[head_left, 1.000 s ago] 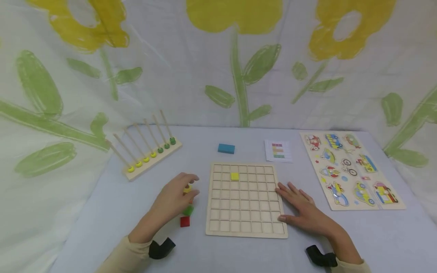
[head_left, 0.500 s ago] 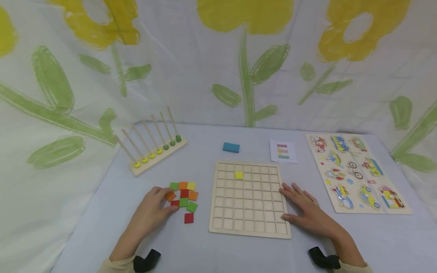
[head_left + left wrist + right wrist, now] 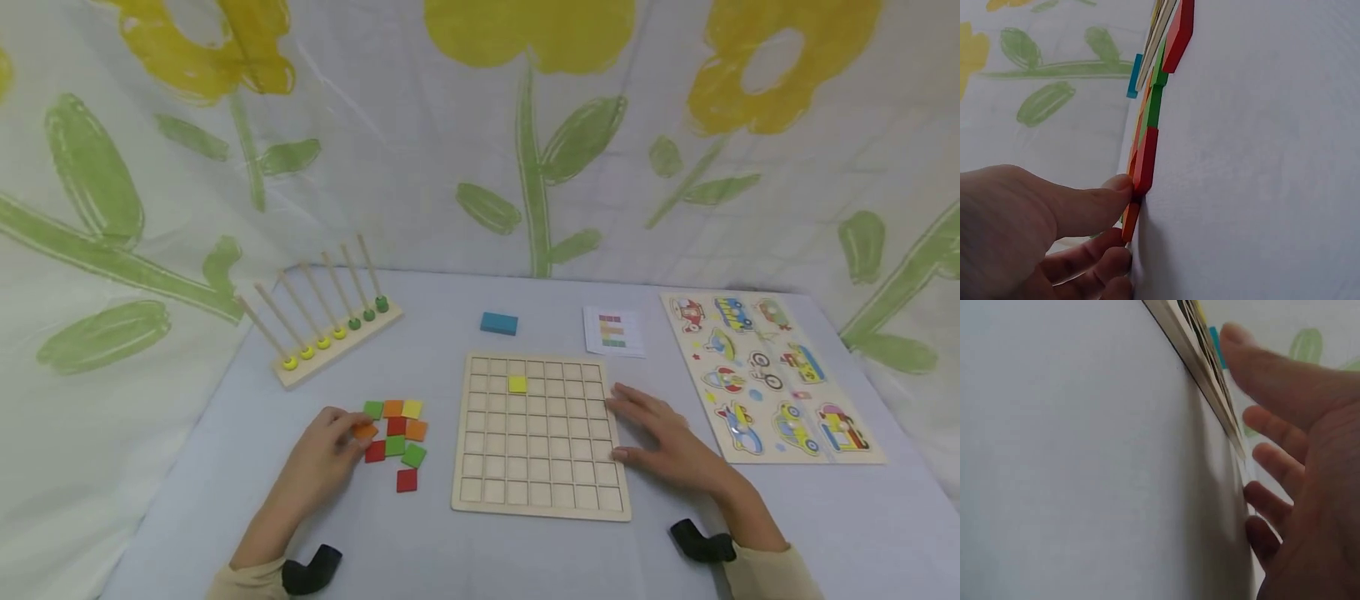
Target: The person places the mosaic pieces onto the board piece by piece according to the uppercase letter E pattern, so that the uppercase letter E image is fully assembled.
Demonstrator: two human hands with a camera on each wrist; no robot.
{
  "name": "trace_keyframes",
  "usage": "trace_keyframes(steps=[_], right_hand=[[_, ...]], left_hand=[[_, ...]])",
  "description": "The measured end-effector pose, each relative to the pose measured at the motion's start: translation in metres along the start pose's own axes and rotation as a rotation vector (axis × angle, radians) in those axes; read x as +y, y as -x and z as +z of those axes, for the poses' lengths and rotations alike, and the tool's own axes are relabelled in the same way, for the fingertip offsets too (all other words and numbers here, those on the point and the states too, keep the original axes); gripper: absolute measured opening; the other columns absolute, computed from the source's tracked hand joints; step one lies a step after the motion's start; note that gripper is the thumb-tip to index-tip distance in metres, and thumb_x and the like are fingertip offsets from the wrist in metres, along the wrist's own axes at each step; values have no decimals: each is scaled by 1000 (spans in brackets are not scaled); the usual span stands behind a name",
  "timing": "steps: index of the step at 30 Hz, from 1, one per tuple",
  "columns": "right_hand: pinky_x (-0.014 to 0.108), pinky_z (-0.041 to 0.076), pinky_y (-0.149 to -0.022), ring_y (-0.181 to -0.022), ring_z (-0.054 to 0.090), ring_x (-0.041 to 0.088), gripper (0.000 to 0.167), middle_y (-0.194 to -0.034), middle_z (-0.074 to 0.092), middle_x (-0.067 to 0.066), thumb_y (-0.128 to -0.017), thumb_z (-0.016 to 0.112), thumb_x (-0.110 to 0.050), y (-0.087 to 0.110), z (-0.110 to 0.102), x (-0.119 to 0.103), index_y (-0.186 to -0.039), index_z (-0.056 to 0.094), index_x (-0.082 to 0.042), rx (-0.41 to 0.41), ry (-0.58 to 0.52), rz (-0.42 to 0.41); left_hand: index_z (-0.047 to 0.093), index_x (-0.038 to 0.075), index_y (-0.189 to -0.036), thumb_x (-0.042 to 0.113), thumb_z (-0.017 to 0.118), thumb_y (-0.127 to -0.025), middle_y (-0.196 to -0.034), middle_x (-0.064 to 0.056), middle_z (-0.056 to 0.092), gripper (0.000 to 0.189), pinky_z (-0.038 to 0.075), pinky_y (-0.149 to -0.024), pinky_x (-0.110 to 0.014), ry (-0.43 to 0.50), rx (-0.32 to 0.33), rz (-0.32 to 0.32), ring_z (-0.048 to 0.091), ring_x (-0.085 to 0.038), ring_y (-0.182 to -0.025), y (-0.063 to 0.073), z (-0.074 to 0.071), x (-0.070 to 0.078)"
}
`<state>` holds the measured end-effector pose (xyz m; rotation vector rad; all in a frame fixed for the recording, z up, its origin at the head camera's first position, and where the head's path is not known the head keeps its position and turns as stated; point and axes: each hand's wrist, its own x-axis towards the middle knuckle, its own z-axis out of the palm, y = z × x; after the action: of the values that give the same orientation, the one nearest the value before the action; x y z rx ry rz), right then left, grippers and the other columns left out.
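At the left edge of a cluster of loose square tiles, my left hand (image 3: 318,454) pinches an orange tile (image 3: 365,432) between thumb and fingers. In the left wrist view this orange tile (image 3: 1130,220) sits between the thumb and forefinger, beside a red tile (image 3: 1145,162). Green tiles (image 3: 394,446), another red tile (image 3: 407,481) and a pale yellow tile (image 3: 412,408) lie close by. My right hand (image 3: 667,437) is at the right edge of the wooden grid board (image 3: 540,514), fingers spread and holding nothing. One yellow tile (image 3: 517,384) sits in a cell near the board's top.
A wooden peg stand (image 3: 337,346) with yellow and green beads is at the back left. Behind the board lie a blue block (image 3: 499,323) and a printed pattern card (image 3: 613,332). A vehicle picture puzzle (image 3: 772,375) lies at the right.
My left hand has moved left off the tile cluster, uncovering it, and now pinches the orange tile at its left side. The right hand stays by the board, its fingers slightly shifted.
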<state>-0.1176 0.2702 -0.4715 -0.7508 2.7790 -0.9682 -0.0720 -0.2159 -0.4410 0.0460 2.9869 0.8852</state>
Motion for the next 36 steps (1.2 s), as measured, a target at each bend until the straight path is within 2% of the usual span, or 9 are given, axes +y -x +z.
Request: trace_keyframes(steps=[4, 8, 16, 19, 24, 28, 36], right_hand=[[65, 16, -107, -144, 16, 36, 71, -157, 24, 2, -81, 74, -39, -6, 2, 0, -143, 44, -23, -48, -60, 13], [63, 12, -110, -146, 12, 34, 72, -158, 23, 2, -81, 74, -41, -8, 5, -3, -143, 44, -24, -60, -53, 16], [38, 5, -116, -147, 13, 29, 72, -158, 22, 0, -83, 72, -43, -5, 7, -2, -145, 41, -25, -52, 3, 10], [35, 4, -116, -147, 13, 29, 72, -158, 22, 0, -83, 71, -44, -4, 7, -1, -146, 39, -26, -53, 14, 3], [46, 7, -115, -147, 12, 29, 81, -159, 19, 0, -82, 71, -46, -5, 8, -3, -150, 31, -25, -55, 20, 28], [53, 10, -113, -147, 12, 29, 89, -160, 18, 1, -81, 71, -48, -5, 9, -5, -152, 24, -23, -52, 31, 53], [57, 12, -110, -146, 13, 30, 83, -159, 21, 4, -82, 71, -47, -6, 8, -6, -150, 31, -22, -46, 52, 27]], left_hand=[[67, 13, -114, 16, 71, -85, -102, -4, 57, 29, 45, -70, -30, 20, 0, -27, 51, -18, -86, -2, 1, -6], [67, 12, -113, 17, 72, -85, -101, -4, 59, 29, 45, -68, -27, 27, 25, -24, 51, -17, -83, -3, 3, -11], [67, 11, -111, 18, 72, -86, -99, -2, 59, 27, 45, -67, -25, 30, 74, 21, 49, -15, -82, -4, 6, -18], [66, 10, -113, 15, 71, -86, -100, -3, 57, 28, 46, -68, -26, 27, 59, 30, 49, -16, -83, -3, 4, -17], [63, 9, -119, 8, 70, -85, -105, -5, 54, 35, 46, -70, -28, -3, 2, 39, 49, -16, -85, -1, -4, -16], [62, 8, -121, 8, 71, -84, -107, -6, 54, 38, 48, -72, -29, -25, -11, 74, 50, -17, -87, -1, -6, -17], [63, 9, -119, 10, 72, -84, -109, -5, 52, 36, 49, -75, -31, -27, -43, 90, 49, -16, -91, -2, -6, -19]])
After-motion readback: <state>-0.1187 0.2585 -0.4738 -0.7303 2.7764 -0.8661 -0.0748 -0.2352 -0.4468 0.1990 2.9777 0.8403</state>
